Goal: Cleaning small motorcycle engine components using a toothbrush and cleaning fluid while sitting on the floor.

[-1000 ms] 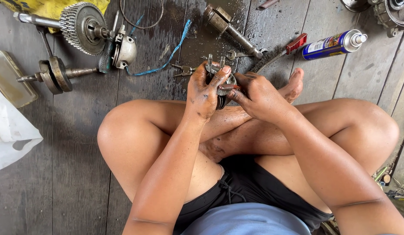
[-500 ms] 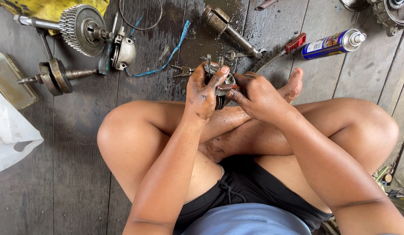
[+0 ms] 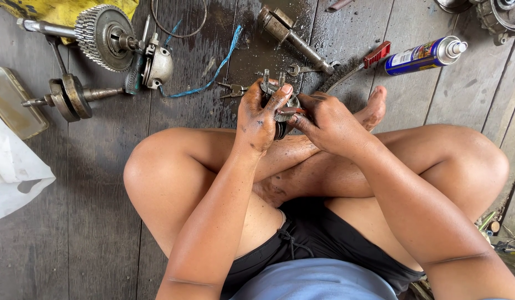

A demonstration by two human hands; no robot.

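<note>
Head view. A person sits cross-legged on a dark wooden plank floor point(image 3: 102, 222), seen from above. Just above the centre of the frame, over the crossed shins, both greasy hands meet around a small round metal part point(image 3: 280, 111) with two short studs sticking up from its top. The left hand point(image 3: 260, 119) wraps the part from the left, its grip pressed together around the body, thumb lying across the top. The right hand point(image 3: 329, 122) comes in from the right, its grip pinching the part's right edge between thumb and fingertips. A bare foot point(image 3: 374, 108) shows just right of the hands.

In the upper left of the frame lie a large toothed gear on a shaft point(image 3: 104, 36), a crank-shaped shaft point(image 3: 66, 97) below it, and a small grey housing point(image 3: 157, 64) beside them. A blue cord point(image 3: 213, 72) trails across the boards towards the hands. Small pliers point(image 3: 232, 89) lie just left of the held part. At the top centre lies a long metal shaft point(image 3: 293, 36); to its right lie a red-handled brush point(image 3: 357, 66) and a blue spray can point(image 3: 424, 54). White cloth point(image 3: 13, 172) lies at the left edge.
</note>
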